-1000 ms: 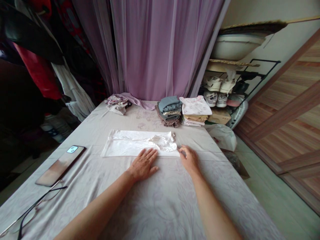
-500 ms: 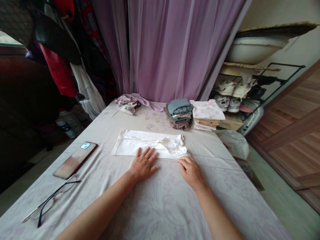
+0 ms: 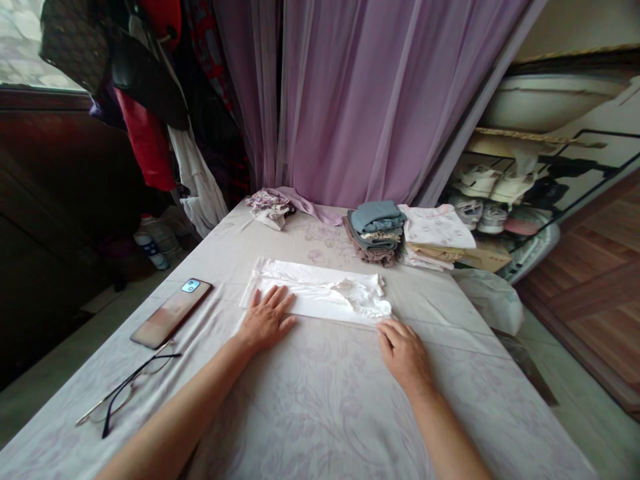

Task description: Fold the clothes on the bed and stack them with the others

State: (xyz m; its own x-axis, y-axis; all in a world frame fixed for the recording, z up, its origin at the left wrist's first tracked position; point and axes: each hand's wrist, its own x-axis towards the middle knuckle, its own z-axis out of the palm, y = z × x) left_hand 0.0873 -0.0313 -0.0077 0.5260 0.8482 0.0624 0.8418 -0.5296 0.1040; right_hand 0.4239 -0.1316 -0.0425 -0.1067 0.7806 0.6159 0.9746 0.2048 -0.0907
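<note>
1. The white top lies on the counter; the left hand rests on it, fingers spread, gripping nothing.
2. The right hand (loose, empty) sits at its corner; a push could bunch the frilly end.

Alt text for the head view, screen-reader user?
Two hands at a folded white garment on a cloth-covered table: left hand flat on its left part, right hand at its near right edge. Phone and glasses lie left; stacks of folded clothes sit behind, before a purple curtain.
</note>
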